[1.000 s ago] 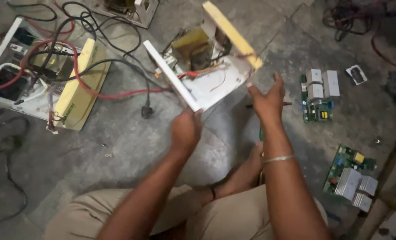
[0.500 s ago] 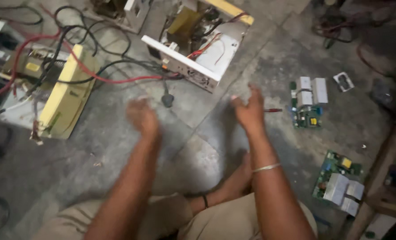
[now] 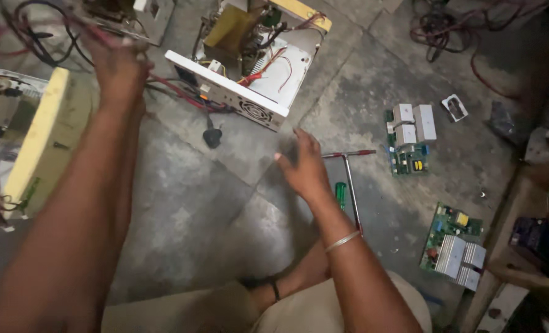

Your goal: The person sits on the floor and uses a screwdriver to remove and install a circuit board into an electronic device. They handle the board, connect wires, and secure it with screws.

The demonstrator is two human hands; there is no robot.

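Note:
My left hand (image 3: 119, 66) is stretched to the upper left, its fingers among red and black wires (image 3: 169, 91) beside the open white metal chassis (image 3: 231, 94); blur hides whether it grips them. The chassis stands on the floor, showing a yellow transformer (image 3: 230, 29) and loose wiring inside. My right hand (image 3: 305, 168) hovers low over the floor with fingers spread and nothing in it, just left of a T-handle tool (image 3: 349, 182) and a green screwdriver (image 3: 341, 194).
A second opened unit with a yellow lid (image 3: 37, 145) lies at the left. A black plug (image 3: 212, 137) rests in front of the chassis. Two circuit boards (image 3: 410, 140) (image 3: 454, 248) lie at the right, near wooden furniture (image 3: 527, 265). Tangled cables (image 3: 456, 31) fill the top right.
The white chassis, held up in both hands a second ago, now stands on the floor. My left hand has gone up and left to the wires; my right has dropped beside the tools.

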